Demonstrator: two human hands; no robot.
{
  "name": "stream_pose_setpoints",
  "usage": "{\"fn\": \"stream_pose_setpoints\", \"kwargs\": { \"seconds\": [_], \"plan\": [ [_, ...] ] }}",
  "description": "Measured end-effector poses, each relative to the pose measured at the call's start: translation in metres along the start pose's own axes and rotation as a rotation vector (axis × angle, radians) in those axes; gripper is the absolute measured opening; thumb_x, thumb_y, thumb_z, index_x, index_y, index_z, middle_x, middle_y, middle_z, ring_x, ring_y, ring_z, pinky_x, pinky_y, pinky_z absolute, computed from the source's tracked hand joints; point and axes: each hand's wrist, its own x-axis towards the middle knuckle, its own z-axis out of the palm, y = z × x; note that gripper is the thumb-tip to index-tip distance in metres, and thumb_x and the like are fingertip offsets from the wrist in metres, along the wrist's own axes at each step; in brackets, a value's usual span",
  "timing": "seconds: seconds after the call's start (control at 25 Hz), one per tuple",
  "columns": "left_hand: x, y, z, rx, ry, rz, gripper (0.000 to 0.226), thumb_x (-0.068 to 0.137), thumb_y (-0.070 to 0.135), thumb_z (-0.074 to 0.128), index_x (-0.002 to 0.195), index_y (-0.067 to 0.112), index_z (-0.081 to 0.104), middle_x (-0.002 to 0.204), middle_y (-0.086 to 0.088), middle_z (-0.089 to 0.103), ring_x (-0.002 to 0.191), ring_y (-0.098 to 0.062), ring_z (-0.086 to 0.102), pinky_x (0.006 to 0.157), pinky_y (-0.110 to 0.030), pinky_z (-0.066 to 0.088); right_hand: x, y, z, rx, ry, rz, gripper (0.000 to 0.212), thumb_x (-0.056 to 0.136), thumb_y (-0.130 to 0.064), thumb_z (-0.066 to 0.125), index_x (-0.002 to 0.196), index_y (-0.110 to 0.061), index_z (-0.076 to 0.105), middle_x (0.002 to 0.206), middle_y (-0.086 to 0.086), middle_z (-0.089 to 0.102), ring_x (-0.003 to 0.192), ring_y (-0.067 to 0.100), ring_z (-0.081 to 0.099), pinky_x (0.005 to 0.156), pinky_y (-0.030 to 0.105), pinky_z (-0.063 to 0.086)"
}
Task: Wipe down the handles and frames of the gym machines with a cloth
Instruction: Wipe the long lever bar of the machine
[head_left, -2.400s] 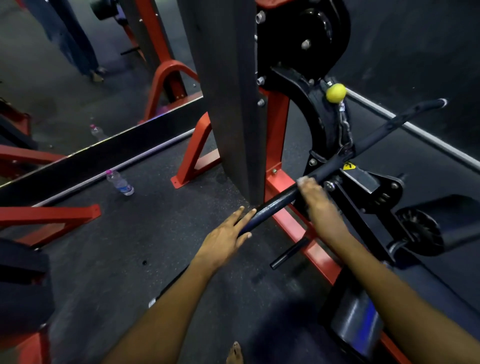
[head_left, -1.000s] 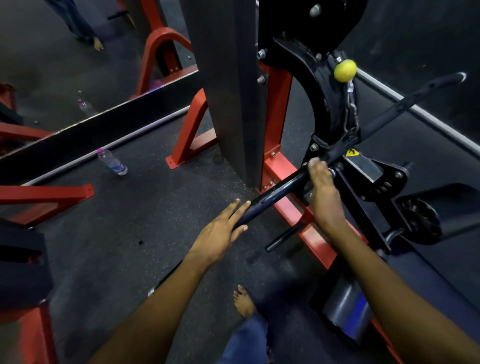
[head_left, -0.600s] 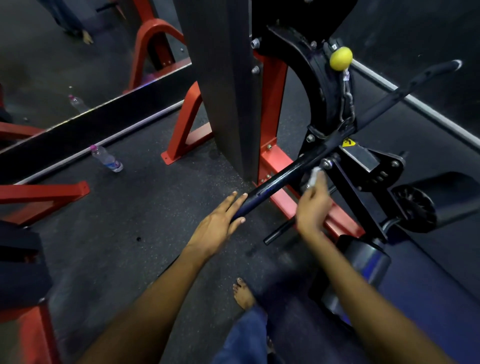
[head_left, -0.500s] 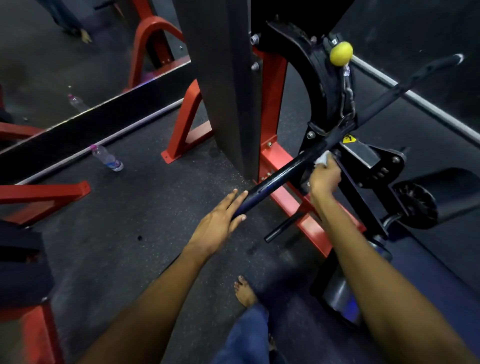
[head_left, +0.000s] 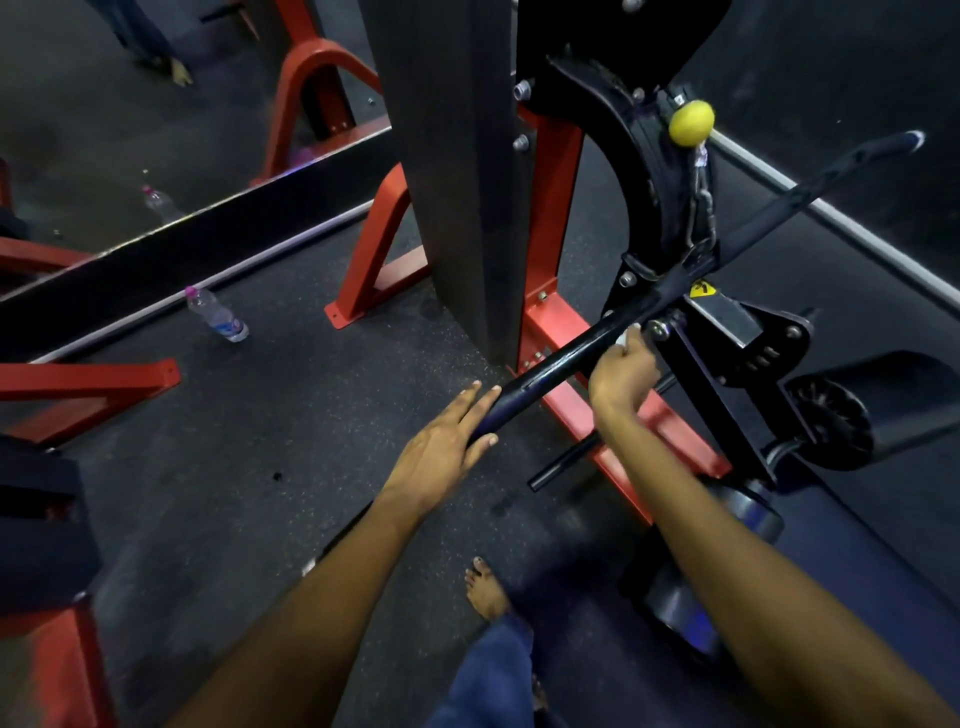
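A long black handle bar (head_left: 550, 364) hangs by a chain from a red and black gym machine and slants across the middle of the view. My left hand (head_left: 447, 447) lies with straight fingers along the bar's near end. My right hand (head_left: 621, 371) grips a small white cloth (head_left: 631, 332), of which only a corner shows, and holds it against the bar just below the bar's centre clamp. The machine's red frame (head_left: 550, 317) runs along the floor under my right arm.
A yellow knob (head_left: 691, 122) sits on the machine's black arm above the chain. A black roller pad (head_left: 883, 410) sticks out at right. A plastic bottle (head_left: 218, 317) lies on the rubber floor at left by a mirror wall. My bare foot (head_left: 485, 592) stands below the bar.
My right hand with the cloth has slid back and forth along the middle of the bar and now sits slightly lower than half a second ago. My left hand has stayed on the bar's end.
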Motion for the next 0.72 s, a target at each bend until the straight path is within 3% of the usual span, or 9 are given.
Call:
{"fn": "stream_pose_setpoints", "kwargs": {
  "seconds": [0.12,0.2,0.24,0.32,0.44,0.52,0.56,0.64,0.72],
  "plan": [
    [-0.009,-0.009,0.000,-0.029,0.014,0.004,0.062,0.099,0.036,0.047,0.153,0.029,0.015,0.160,0.006,0.013,0.143,-0.013,0.025,0.113,-0.030,0.028,-0.083,0.033,-0.008,-0.159,-0.318,-0.666,0.045,0.087,0.010,0.044,0.130,-0.002,0.053,0.134,0.007,0.053,0.128,0.016,0.046,0.110,0.017,0.026],
    [-0.022,-0.020,0.003,-0.074,0.037,-0.030,0.067,0.097,0.033,0.053,0.153,0.026,0.017,0.159,0.005,0.018,0.143,-0.011,0.026,0.116,-0.033,0.028,-0.093,0.060,-0.009,-0.380,-0.582,-1.219,0.037,0.094,-0.006,0.045,0.130,-0.003,0.054,0.138,0.006,0.050,0.131,0.014,0.041,0.113,0.022,0.025],
    [-0.028,-0.024,0.005,-0.087,0.042,-0.051,0.068,0.096,0.032,0.055,0.152,0.025,0.018,0.159,0.005,0.020,0.142,-0.011,0.028,0.115,-0.033,0.029,-0.078,0.056,-0.010,-0.451,-0.648,-1.340,0.037,0.096,-0.022,0.044,0.129,-0.008,0.056,0.137,0.001,0.052,0.130,0.010,0.043,0.112,0.021,0.027],
    [-0.037,-0.029,0.008,-0.096,0.040,-0.077,0.068,0.096,0.031,0.054,0.153,0.025,0.018,0.159,0.005,0.019,0.141,-0.012,0.029,0.115,-0.029,0.028,-0.032,0.039,-0.014,-0.615,-0.522,-1.351,0.041,0.095,-0.042,0.041,0.122,-0.018,0.060,0.130,-0.004,0.056,0.123,0.008,0.050,0.108,0.023,0.033],
    [-0.039,-0.031,0.012,-0.089,0.053,-0.068,0.067,0.097,0.032,0.052,0.153,0.023,0.016,0.160,0.003,0.017,0.143,-0.013,0.026,0.115,-0.027,0.023,0.015,0.024,-0.020,-0.538,-0.264,-0.942,0.043,0.089,-0.016,0.035,0.125,-0.005,0.056,0.134,0.011,0.053,0.128,0.023,0.047,0.116,0.035,0.022],
    [-0.039,-0.033,0.013,-0.094,0.053,-0.081,0.068,0.097,0.033,0.052,0.153,0.022,0.016,0.159,0.002,0.018,0.143,-0.014,0.026,0.117,-0.030,0.024,-0.022,0.029,-0.012,-0.585,-0.376,-0.931,0.047,0.091,-0.004,0.030,0.135,-0.004,0.047,0.144,0.007,0.042,0.137,0.021,0.034,0.117,0.022,0.011],
    [-0.039,-0.034,0.014,-0.097,0.055,-0.088,0.068,0.097,0.034,0.052,0.153,0.021,0.017,0.159,0.001,0.018,0.143,-0.014,0.027,0.117,-0.030,0.025,-0.051,0.038,-0.009,-0.566,-0.522,-0.998,0.047,0.092,-0.001,0.028,0.136,-0.004,0.046,0.144,0.006,0.042,0.137,0.021,0.033,0.116,0.018,0.010],
    [-0.039,-0.034,0.016,-0.093,0.061,-0.088,0.067,0.097,0.033,0.052,0.153,0.018,0.018,0.159,0.000,0.019,0.143,-0.014,0.026,0.117,-0.030,0.024,-0.086,0.063,-0.008,-0.533,-0.663,-1.371,0.049,0.088,0.002,0.030,0.133,0.002,0.048,0.142,0.014,0.043,0.134,0.026,0.037,0.117,0.026,0.010],
    [-0.039,-0.034,0.014,-0.088,0.061,-0.082,0.066,0.097,0.033,0.051,0.153,0.017,0.018,0.159,0.000,0.018,0.143,-0.014,0.026,0.117,-0.029,0.023,-0.054,0.064,-0.012,-0.626,-0.637,-1.560,0.051,0.086,0.007,0.037,0.136,0.002,0.044,0.144,0.016,0.041,0.134,0.027,0.037,0.118,0.031,0.012]
  ]
}}
